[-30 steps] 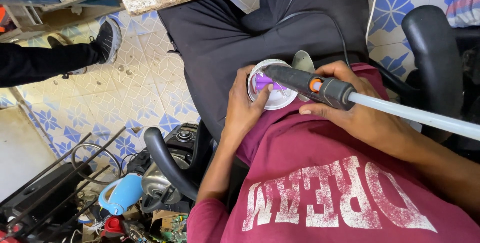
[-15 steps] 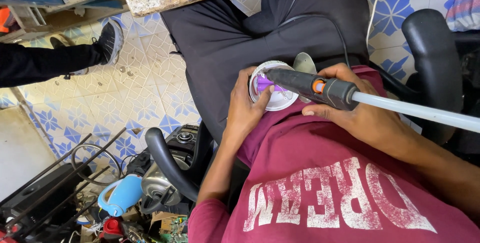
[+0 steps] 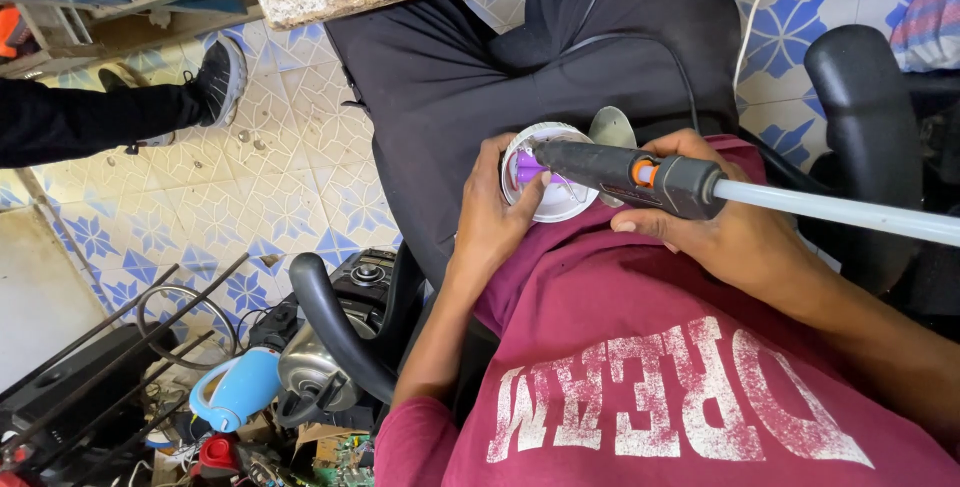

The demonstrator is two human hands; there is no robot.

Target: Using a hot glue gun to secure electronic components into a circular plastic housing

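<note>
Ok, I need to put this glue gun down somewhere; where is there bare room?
Bare patterned floor tile lies between the black trousers and the other person's shoe. The lower left corner is crowded: blue kettle, cables, circuit board. The lap holds the white round part.

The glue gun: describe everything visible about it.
The glue gun is dark grey, plastic by the look of it, with an orange part midway along its body and a pale translucent glue stick running out of its back toward the right edge. It lies nearly level over the person's lap, nozzle pointing left into a round white part with a purple piece inside. The right hand grips its body; the left hand holds the white part, not the gun. A black cord runs over the dark trousers behind it.
</note>
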